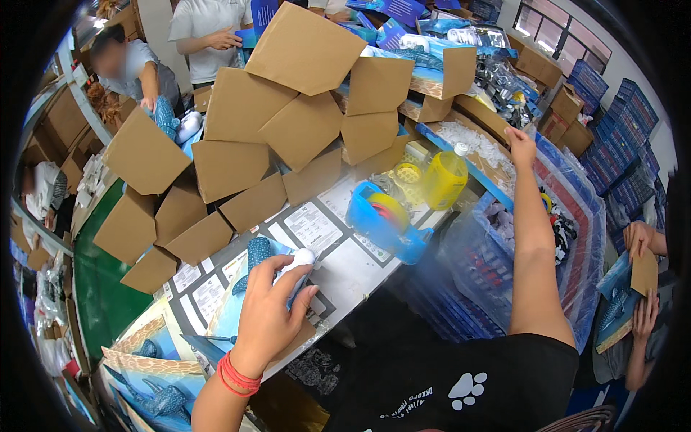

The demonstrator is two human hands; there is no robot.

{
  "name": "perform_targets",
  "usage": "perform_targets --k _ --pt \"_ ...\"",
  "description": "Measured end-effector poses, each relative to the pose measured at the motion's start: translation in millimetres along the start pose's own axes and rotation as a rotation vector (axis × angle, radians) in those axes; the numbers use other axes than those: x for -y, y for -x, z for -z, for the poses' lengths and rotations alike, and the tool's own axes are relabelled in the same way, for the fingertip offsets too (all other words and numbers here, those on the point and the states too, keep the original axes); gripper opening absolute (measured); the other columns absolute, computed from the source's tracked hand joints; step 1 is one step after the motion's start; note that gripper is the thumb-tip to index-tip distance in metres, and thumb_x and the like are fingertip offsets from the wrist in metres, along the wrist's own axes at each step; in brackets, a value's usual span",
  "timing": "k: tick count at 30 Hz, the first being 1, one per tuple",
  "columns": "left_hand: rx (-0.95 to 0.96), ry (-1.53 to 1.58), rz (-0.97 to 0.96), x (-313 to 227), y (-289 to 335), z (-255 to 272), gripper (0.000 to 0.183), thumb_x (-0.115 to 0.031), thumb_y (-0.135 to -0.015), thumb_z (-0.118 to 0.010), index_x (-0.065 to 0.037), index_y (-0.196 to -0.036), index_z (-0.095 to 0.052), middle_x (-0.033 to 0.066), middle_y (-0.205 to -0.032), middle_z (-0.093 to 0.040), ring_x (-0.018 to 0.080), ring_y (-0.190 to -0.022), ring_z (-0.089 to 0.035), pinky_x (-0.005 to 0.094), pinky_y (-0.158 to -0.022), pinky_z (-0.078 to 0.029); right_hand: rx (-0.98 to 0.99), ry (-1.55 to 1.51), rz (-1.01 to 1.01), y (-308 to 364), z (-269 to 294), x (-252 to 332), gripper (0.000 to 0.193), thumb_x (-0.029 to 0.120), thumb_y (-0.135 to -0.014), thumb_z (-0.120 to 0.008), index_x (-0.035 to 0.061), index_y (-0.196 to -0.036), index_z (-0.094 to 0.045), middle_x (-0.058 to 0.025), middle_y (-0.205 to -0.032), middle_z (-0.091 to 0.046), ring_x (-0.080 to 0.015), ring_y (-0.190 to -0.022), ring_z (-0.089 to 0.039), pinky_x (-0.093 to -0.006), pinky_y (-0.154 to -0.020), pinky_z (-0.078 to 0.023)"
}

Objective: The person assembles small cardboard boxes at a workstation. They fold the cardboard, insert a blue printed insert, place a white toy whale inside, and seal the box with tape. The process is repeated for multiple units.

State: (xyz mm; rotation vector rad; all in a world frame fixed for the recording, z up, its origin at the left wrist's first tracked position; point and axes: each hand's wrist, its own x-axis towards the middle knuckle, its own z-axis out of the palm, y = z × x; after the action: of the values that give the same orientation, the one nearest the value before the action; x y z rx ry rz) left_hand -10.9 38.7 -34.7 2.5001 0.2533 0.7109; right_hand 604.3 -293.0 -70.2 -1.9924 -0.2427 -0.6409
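Observation:
My left hand [270, 317], a red band at its wrist, curls over a blue spotted toy [259, 250] with a rounded white part [304, 256]. Fingers and thumb close around the toy, which lies on a blue-printed card at the table's near edge; the palm hides its middle. My right arm stretches far right, and my right hand [522, 147] is closed at the cardboard edge of a shallow box [461, 162] with small white pieces in it. What its fingers pinch is too small to make out.
Cardboard-backed display packs [234, 165] pile up behind my left hand. A blue tape dispenser [403, 241] and a yellow bottle [445, 176] stand midway. Blue plastic crates [468, 266] are below my right arm. More toy packs [155, 389] lie lower left. Other people work left, behind and right.

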Motion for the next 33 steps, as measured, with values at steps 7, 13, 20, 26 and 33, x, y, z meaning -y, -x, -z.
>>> perform_targets --k 7,13,20,26,33 --pt "-0.016 0.057 -0.103 -15.4 -24.2 -13.7 0.019 -0.009 -0.086 -0.074 -0.005 -0.104 -0.073 0.0111 -0.106 -0.065 0.0299 -0.094 -0.062 0.0374 -0.081 -0.051 -0.204 -0.218 0.263 30.9 0.3 104.8 0.029 0.028 -0.096 -0.070 0.0004 -0.106 -0.072 -0.0073 -0.094 -0.075 -0.0116 -0.085 -0.068 -0.0264 -0.078 -0.053" --pt "0.092 0.464 0.206 -28.6 -31.8 -18.5 0.018 -0.013 -0.101 -0.062 0.000 -0.110 -0.070 0.0094 -0.091 -0.071 0.0175 -0.081 -0.067 0.0294 -0.074 -0.054 0.209 -0.433 0.579 283.4 1.2 251.9 0.009 0.009 -0.090 -0.074 0.0026 -0.095 -0.073 -0.0108 -0.097 -0.076 -0.0211 -0.083 -0.072 -0.0316 -0.075 -0.056" --pt "0.002 0.938 0.595 -38.6 1.4 -12.2 0.023 -0.018 -0.105 -0.058 0.003 -0.110 -0.065 0.0072 -0.090 -0.071 0.0117 -0.083 -0.069 0.0262 -0.072 -0.056 0.455 -0.826 0.888 399.0 -30.6 297.6 0.026 -0.002 -0.079 -0.076 0.0028 -0.103 -0.069 -0.0166 -0.100 -0.075 -0.0310 -0.088 -0.075 -0.0345 -0.072 -0.060" --pt "0.174 0.492 0.517 -31.2 18.0 19.8 0.013 -0.014 -0.096 -0.065 -0.003 -0.093 -0.072 0.0103 -0.076 -0.071 0.0213 -0.070 -0.071 0.0320 -0.065 -0.054 1.197 -1.060 0.617 403.7 -29.1 292.9 0.042 0.010 -0.079 -0.084 -0.0006 -0.117 -0.069 -0.0182 -0.110 -0.070 -0.0283 -0.089 -0.072 -0.0320 -0.073 -0.059" --pt "0.427 0.331 0.384 -21.4 11.5 9.4 0.013 -0.014 -0.093 -0.066 -0.003 -0.092 -0.073 0.0100 -0.072 -0.071 0.0283 -0.067 -0.071 0.0347 -0.064 -0.055 1.284 -0.698 0.849 393.8 -12.5 281.5 0.045 0.020 -0.079 -0.084 -0.0024 -0.114 -0.068 -0.0146 -0.094 -0.072 -0.0303 -0.083 -0.072 -0.0356 -0.073 -0.059"
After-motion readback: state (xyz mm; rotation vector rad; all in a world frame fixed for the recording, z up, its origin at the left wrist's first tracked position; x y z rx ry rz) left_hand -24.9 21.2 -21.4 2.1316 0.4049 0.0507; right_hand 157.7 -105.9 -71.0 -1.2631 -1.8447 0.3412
